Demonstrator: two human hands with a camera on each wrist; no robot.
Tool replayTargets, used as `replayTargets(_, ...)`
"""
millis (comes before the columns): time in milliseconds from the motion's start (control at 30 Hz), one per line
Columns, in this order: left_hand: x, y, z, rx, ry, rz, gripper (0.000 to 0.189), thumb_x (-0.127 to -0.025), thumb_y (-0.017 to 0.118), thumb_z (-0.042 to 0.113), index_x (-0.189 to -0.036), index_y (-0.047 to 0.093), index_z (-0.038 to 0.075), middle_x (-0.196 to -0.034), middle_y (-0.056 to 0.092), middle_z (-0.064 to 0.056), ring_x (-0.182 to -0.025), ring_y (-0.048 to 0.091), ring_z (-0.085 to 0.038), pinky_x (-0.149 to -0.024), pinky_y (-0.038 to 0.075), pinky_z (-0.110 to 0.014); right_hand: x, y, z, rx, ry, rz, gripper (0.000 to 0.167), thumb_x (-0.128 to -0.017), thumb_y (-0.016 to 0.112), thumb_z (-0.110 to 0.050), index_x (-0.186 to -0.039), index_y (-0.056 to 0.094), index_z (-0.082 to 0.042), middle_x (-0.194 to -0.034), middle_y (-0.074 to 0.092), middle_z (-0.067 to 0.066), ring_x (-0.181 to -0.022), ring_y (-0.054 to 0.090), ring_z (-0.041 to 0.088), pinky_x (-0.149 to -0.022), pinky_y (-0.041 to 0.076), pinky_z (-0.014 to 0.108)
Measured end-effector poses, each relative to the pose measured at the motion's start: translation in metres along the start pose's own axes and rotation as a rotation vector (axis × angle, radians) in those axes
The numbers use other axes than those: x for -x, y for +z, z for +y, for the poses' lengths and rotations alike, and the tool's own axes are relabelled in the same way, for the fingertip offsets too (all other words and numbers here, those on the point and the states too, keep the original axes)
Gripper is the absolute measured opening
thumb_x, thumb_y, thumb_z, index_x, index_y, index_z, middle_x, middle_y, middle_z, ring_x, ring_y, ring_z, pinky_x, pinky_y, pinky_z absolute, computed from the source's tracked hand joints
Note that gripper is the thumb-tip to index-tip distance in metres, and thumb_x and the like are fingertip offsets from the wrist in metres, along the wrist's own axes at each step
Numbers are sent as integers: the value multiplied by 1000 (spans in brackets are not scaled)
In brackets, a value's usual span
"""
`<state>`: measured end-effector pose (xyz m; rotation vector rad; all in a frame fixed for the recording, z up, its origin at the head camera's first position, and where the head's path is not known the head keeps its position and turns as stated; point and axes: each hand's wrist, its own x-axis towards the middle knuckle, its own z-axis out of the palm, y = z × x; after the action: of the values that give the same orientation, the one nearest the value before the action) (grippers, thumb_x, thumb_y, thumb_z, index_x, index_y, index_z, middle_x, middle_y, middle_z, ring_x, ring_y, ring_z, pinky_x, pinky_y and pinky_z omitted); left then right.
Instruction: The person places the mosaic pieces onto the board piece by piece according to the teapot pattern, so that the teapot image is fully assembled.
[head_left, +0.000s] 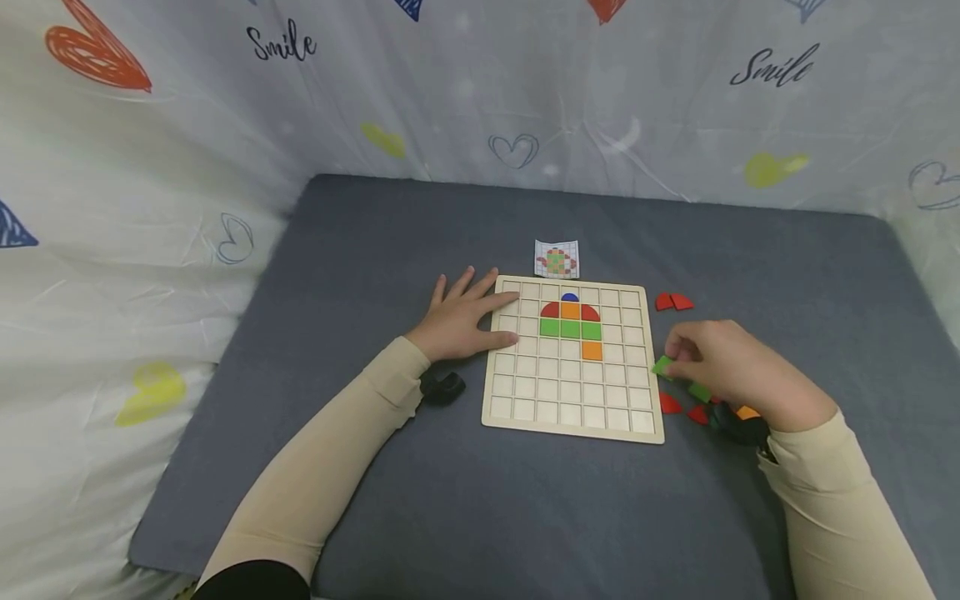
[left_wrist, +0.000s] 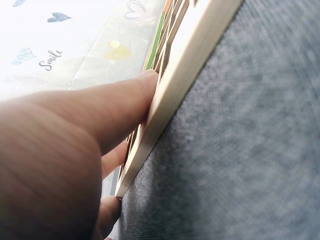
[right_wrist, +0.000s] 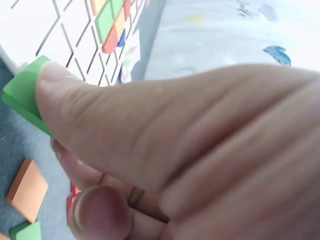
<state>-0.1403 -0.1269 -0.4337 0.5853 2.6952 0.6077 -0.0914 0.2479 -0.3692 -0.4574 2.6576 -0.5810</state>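
Pinching a green block (head_left: 661,366) by the right edge of the grid board (head_left: 525,389), the right hand (head_left: 720,360) is near red pieces (head_left: 670,403); the left hand (head_left: 461,323) rests spread on the board's left edge.

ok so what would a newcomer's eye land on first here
Probably the pale board on the grey table, with bright blocks grouped in its upper part. Then the green block pinched in the right hand, by the board's right edge. The left hand lies over the left edge.
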Motion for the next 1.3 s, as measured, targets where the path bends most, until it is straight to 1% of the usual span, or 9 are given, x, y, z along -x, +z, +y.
replayTargets(167,0,0,0,3,1,4,78,-97,61,68,-165,36,39,-178,6,1,-163,-9,-30,-126,-17,-59,-8,-1,-11,16,-46,36,15,-90,84,-12,-91,69,-11,-78,63,-2,-56,52,15,-55,44,30)
replayTargets(400,0,1,-1,1,5,4,78,-97,61,69,-165,36,39,-178,6,1,-163,-9,-31,-126,-17,-60,-27,-1,-31,66,-99,55,15,-88,84,-10,-88,69,-11,-75,61,-2,-69,54,16,-64,47,33)
replayTargets(500,0,1,-2,3,4,5,78,-97,60,69,-165,35,39,-178,6,1,-163,-9,-31,-126,-17,-60,-35,1,-39,71,-121,49,14,-88,83,-10,-88,69,-12,-77,62,-2,-68,53,16,-63,46,33)
replayTargets(633,1,0,-3,2,0,6,78,-97,60,69,-165,35,40,-178,6,2,-163,-10,-30,-126,-17,-60,-45,4,-48,45,-128,22,13,-90,81,-11,-89,69,-13,-79,63,-2,-66,52,16,-61,45,33)
replayTargets(867,-1,1,-1,-13,6,5,78,-97,59,71,-165,35,40,-178,6,1,-164,-9,-30,-126,-17,-60,-58,11,-60,64,-198,20,13,-91,80,-9,-87,69,-14,-80,63,-2,-75,54,17,-67,47,33)
replayTargets(967,-1,0,-1,-13,1,4,78,-97,60,70,-165,35,40,-178,7,2,-164,-9,-30,-126,-17,-60,-63,13,-64,63,-218,13,13,-91,80,-9,-87,69,-14,-82,63,-2,-76,55,17,-69,47,33)
replayTargets(1167,-1,0,0,-14,-7,3,78,-97,60,71,-165,35,40,-178,7,2,-164,-9,-30,-126,-17,-59,-71,20,-70,66,-227,1,11,-92,79,-9,-88,70,-14,-83,64,-2,-76,56,18,-69,48,34)
replayTargets(1300,-1,0,0,-10,-12,2,78,-97,59,71,-164,36,41,-178,7,2,-164,-9,-30,-126,-17,-59,-75,27,-72,61,-265,3,12,-92,80,-7,-89,71,-13,-84,65,-2,-77,57,18,-73,50,35)
